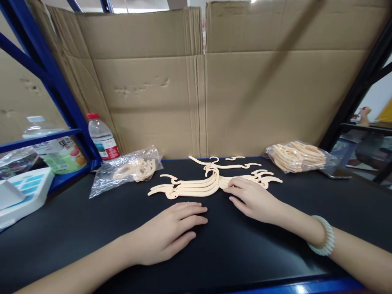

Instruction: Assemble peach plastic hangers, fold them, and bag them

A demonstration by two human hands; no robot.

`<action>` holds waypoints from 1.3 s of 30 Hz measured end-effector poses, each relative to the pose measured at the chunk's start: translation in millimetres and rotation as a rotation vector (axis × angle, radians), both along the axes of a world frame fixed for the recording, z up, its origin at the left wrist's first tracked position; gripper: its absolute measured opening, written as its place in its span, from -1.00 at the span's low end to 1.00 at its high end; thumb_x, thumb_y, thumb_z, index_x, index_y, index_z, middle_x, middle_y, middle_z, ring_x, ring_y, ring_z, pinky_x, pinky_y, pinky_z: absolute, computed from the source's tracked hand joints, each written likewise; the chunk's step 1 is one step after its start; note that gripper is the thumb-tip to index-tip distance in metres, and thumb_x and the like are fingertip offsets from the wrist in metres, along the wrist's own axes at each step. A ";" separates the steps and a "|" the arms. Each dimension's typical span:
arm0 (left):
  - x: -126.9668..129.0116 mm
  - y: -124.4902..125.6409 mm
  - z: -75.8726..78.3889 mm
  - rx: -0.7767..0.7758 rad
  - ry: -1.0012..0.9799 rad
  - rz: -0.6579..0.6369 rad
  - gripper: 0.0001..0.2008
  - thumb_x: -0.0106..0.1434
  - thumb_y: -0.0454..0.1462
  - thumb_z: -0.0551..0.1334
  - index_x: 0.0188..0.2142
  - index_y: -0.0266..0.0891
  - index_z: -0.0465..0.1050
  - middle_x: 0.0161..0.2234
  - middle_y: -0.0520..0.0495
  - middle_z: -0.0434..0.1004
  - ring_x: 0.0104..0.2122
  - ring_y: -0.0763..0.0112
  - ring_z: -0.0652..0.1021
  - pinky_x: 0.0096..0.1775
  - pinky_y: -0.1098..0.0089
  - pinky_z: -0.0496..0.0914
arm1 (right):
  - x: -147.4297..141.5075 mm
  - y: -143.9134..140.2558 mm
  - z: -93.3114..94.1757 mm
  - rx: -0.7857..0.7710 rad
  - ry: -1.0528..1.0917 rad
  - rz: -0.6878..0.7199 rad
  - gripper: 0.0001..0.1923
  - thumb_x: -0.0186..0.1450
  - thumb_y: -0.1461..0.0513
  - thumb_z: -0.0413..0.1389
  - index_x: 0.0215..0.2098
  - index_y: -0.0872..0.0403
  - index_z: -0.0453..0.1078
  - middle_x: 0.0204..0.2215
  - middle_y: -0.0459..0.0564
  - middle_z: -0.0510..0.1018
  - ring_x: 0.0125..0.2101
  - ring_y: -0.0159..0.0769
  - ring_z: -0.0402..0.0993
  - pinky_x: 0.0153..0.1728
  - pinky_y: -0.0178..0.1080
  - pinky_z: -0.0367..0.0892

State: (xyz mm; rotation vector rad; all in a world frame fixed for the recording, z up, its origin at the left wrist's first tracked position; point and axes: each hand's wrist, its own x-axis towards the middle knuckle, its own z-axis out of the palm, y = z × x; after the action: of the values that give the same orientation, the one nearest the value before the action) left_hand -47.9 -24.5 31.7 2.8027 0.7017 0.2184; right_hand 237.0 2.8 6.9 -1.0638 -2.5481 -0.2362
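Note:
Several cream plastic folding hangers point(196, 188) lie overlapped in a fanned stack at the middle of the black table, their hooks bunched at the centre. My right hand point(252, 198) is over the right arms of this stack, its fingertips at the hangers near the centre joint and its thumb apart, below the fingers. Part of the stack is hidden under that hand. In front of the stack, my left hand point(173, 228) lies palm down on the table with its fingers stretched out, apart from the hangers. Another hanger point(226, 165) lies behind the stack, with a small loose cream piece point(235, 158) beyond it.
A clear plastic bag point(125, 169) with cream parts lies at left; a fuller bag point(297, 157) is at right, by a flat dark device point(335, 173). Bottles point(102, 139) and a white-and-blue object point(27, 194) stand left. A cardboard wall point(153, 90) closes the back.

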 end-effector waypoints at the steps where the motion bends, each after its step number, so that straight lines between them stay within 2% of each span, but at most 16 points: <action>1: 0.1 0.2 -0.1 0.003 0.005 0.001 -0.61 0.36 -0.32 0.05 0.16 -0.08 0.27 0.22 -0.08 0.25 0.20 0.19 0.28 0.19 0.13 0.23 | 0.0 0.2 -0.2 0.001 -0.001 -0.002 -0.74 0.33 0.31 -0.05 -0.12 0.13 0.45 -0.29 0.09 0.47 -0.24 -0.16 0.39 -0.22 -0.11 0.39; 8: -0.1 -1.6 -0.2 0.021 -0.007 -0.005 -0.62 0.35 -0.32 0.05 0.15 -0.10 0.28 0.22 -0.09 0.26 0.20 0.20 0.29 0.19 0.14 0.23 | 0.1 0.9 -1.3 0.029 0.004 0.007 -0.73 0.32 0.34 -0.05 -0.13 0.12 0.45 -0.28 0.09 0.48 -0.23 -0.16 0.40 -0.20 -0.11 0.37; 15: -1.4 -3.3 0.9 0.022 -0.036 -0.008 -0.62 0.34 -0.33 0.06 0.14 -0.08 0.29 0.20 -0.10 0.29 0.18 0.18 0.31 0.17 0.13 0.25 | 6.6 8.3 5.4 0.059 0.107 0.027 -0.73 0.33 0.36 -0.08 -0.20 0.11 0.46 -0.34 0.07 0.52 -0.27 -0.20 0.40 -0.25 -0.16 0.37; 18: -2.3 -2.6 -0.6 0.025 -0.045 -0.017 -0.62 0.35 -0.32 0.05 0.14 -0.08 0.29 0.20 -0.10 0.28 0.19 0.18 0.30 0.18 0.13 0.23 | 15.4 24.5 13.0 0.092 0.126 -0.035 -0.73 0.31 0.38 -0.07 -0.21 0.13 0.46 -0.33 0.08 0.54 -0.24 -0.18 0.42 -0.20 -0.15 0.37; 22: -4.3 -2.7 -2.6 0.021 -0.068 -0.029 -0.63 0.35 -0.33 0.05 0.14 -0.09 0.28 0.20 -0.10 0.28 0.19 0.19 0.30 0.18 0.14 0.22 | 27.8 61.7 26.6 0.019 0.001 -0.275 -0.70 0.29 0.41 -0.05 -0.13 0.15 0.46 -0.22 0.08 0.57 -0.14 -0.21 0.43 -0.10 -0.20 0.33; 27: -5.6 -4.1 -3.5 0.023 -0.058 -0.031 -0.63 0.35 -0.32 0.05 0.13 -0.10 0.28 0.20 -0.11 0.27 0.19 0.21 0.29 0.19 0.15 0.21 | 31.4 111.6 39.4 -0.083 -0.124 -0.338 -0.71 0.26 0.39 0.02 -0.09 0.15 0.48 -0.19 0.08 0.60 -0.16 -0.23 0.48 -0.12 -0.29 0.32; 30: -5.7 -4.6 -4.0 0.030 -0.039 -0.029 -0.63 0.35 -0.32 0.04 0.13 -0.13 0.28 0.21 -0.12 0.26 0.19 0.23 0.28 0.20 0.16 0.20 | 26.0 133.2 38.8 -0.126 -0.195 -0.383 -0.75 0.30 0.36 0.04 -0.10 0.18 0.48 -0.17 0.14 0.58 -0.13 -0.21 0.48 -0.10 -0.27 0.31; 33: -4.9 -4.9 -4.1 0.035 -0.045 -0.033 -0.64 0.35 -0.32 0.04 0.12 -0.14 0.29 0.20 -0.13 0.28 0.19 0.23 0.29 0.19 0.16 0.21 | 19.1 146.8 32.3 -0.171 -0.277 -0.419 -0.78 0.35 0.25 0.07 -0.09 0.17 0.44 -0.15 0.12 0.55 -0.15 -0.22 0.49 -0.10 -0.17 0.35; 36: -3.8 -5.2 -3.8 0.040 -0.053 -0.030 -0.65 0.35 -0.32 0.05 0.11 -0.16 0.31 0.17 -0.15 0.31 0.16 0.21 0.32 0.18 0.16 0.22 | 13.7 153.4 24.7 -0.189 -0.344 -0.435 -0.75 0.37 0.16 0.07 -0.06 0.14 0.39 -0.12 0.06 0.51 -0.16 -0.24 0.48 -0.12 -0.08 0.40; 39: -3.4 -5.1 -4.1 0.042 -0.062 -0.026 -0.65 0.35 -0.31 0.05 0.10 -0.17 0.32 0.16 -0.16 0.32 0.15 0.21 0.33 0.17 0.16 0.22 | 10.2 155.2 21.3 -0.169 -0.375 -0.436 -0.75 0.37 0.15 0.07 -0.07 0.13 0.39 -0.09 0.05 0.49 -0.13 -0.23 0.46 -0.09 -0.06 0.39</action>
State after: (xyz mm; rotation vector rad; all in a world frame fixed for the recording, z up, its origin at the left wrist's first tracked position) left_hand -51.3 -29.6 27.6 2.8291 0.6533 0.3172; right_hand 247.2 158.1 28.2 -1.7882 -2.6559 -0.3674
